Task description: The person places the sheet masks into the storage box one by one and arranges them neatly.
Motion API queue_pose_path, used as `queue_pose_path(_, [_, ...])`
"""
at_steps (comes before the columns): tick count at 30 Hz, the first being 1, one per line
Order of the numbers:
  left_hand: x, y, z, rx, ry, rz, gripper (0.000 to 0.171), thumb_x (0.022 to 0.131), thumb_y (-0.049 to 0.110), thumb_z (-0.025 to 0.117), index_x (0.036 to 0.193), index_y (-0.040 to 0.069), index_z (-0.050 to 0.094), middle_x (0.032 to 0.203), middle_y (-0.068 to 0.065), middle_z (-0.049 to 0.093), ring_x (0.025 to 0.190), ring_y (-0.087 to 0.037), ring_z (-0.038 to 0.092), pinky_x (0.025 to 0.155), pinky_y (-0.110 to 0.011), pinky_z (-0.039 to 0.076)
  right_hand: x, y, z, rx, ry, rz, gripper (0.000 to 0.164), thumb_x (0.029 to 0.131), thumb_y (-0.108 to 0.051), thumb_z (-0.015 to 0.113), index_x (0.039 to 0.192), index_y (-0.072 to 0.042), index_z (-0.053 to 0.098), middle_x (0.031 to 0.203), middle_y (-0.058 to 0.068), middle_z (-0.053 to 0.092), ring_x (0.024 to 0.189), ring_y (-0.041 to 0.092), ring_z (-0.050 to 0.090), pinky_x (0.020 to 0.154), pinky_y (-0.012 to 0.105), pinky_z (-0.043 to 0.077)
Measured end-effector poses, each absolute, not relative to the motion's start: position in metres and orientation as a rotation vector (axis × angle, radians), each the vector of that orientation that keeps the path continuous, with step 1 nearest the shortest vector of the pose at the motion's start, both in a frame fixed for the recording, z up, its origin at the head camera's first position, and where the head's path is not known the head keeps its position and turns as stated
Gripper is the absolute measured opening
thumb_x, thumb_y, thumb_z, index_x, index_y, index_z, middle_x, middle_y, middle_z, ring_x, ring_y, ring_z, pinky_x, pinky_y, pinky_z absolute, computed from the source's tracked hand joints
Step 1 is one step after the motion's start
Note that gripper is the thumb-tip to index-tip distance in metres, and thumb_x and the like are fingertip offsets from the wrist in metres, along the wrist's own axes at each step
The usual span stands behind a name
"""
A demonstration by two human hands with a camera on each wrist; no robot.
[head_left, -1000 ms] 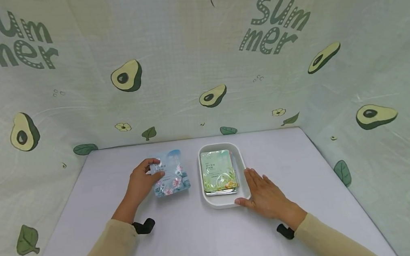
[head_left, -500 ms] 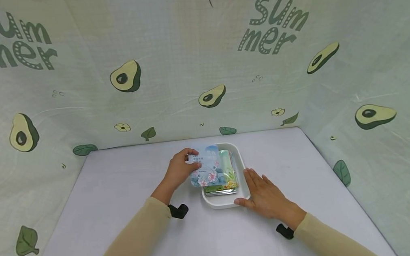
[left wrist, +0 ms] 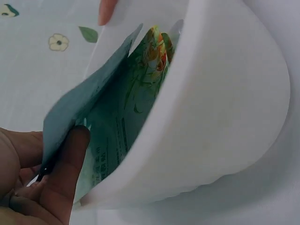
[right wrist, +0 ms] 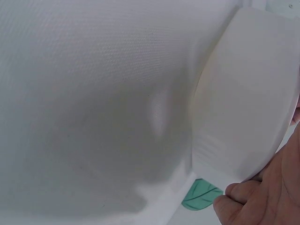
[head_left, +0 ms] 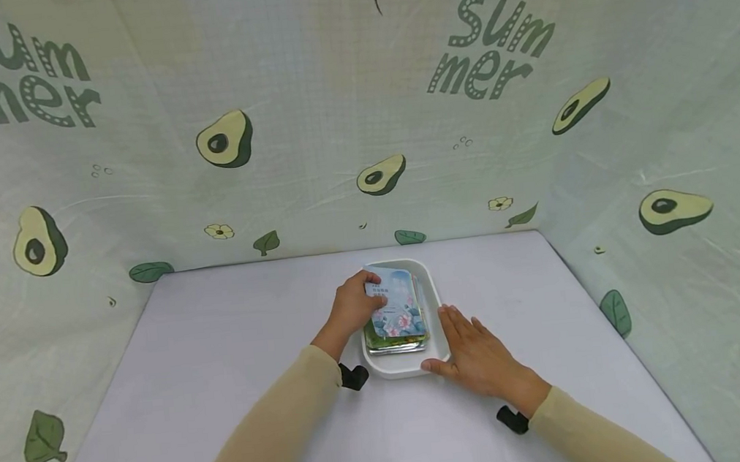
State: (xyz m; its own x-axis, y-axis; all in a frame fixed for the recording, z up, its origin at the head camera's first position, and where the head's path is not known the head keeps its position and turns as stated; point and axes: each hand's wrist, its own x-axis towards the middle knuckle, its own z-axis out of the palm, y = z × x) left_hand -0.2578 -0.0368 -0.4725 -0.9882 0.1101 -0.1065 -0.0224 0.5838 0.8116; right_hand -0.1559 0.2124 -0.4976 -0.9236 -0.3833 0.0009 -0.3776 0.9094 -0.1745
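My left hand (head_left: pixel 352 307) pinches the left edge of a flat light-blue pouch with pink flowers (head_left: pixel 399 309), thumb on top. That pouch overlaps a stack of packets in a white tray (head_left: pixel 410 367). Beneath it shows a green pouch with an orange-yellow floral print (left wrist: pixel 152 61), and under that a silvery packet edge (head_left: pixel 398 348). The left wrist view has the blue pouch tilted, its held side raised off the green one. My right hand (head_left: pixel 480 353) lies along the tray's right side, fingers straight and touching the rim. In the right wrist view, the tray's outer wall (right wrist: pixel 243 93) stands beside the fingers.
A white-covered table (head_left: pixel 269 291) supports the tray near its far middle. Behind and at both sides hangs a pale cloth (head_left: pixel 306 104) printed with avocados, leaves and lettering. Each wrist carries a small black device, one being the right device (head_left: pixel 513 419).
My left hand has carried the blue pouch rightward from the table to over the packets in the tray, covering most of the green one. The right hand has stayed at the tray's side.
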Motion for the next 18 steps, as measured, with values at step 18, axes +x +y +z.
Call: queue_pose_path(18, [-0.231,-0.062,-0.455,0.079,3.015,1.034,0.043,0.105,0.016,0.064,0.147,0.015,0.06,0.132,-0.014,0.073,0.103,-0.025,0.074,0.081,-0.041,0.062,-0.158,0.211,-0.498,-0.586,2.979,-0.297,0.114,0.096,-0.081,0.046,0.164,0.008,0.022,0.169,0.028,0.028,0.158,0.042,0.029,0.122,0.065,0.031])
